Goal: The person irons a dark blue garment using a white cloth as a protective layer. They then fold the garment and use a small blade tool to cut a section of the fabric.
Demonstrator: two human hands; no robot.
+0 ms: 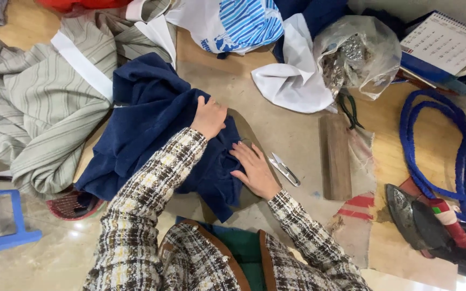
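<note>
Both arms come up from the bottom of the frame in checked tweed sleeves and meet at the centre, over a piece of dark blue cloth [152, 129] spread on the worktable [297, 140]. The left arm reaches up and to the right, the wrist bent; the left hand [209, 117] is curled into a loose fist on the cloth, pinching a fold of it near the centre of the frame. The right arm comes in from the lower right; the right hand [254, 170] lies flat and open, fingers stretched toward the left, pressing the cloth's lower right edge down against the table and holding nothing.

The blue cloth fills the centre-left of the frame, its left part hanging over the table's edge. Just beside the right hand, to its right, lie small thread snips [285, 169], apart from the fingers. Farther right sits a wooden block [337, 156]. A striped grey-green fabric [33, 102] is heaped at the upper left, a clear plastic bag [360, 54] lies at the upper right, and a blue cord [432, 145] loops along the right side.
</note>
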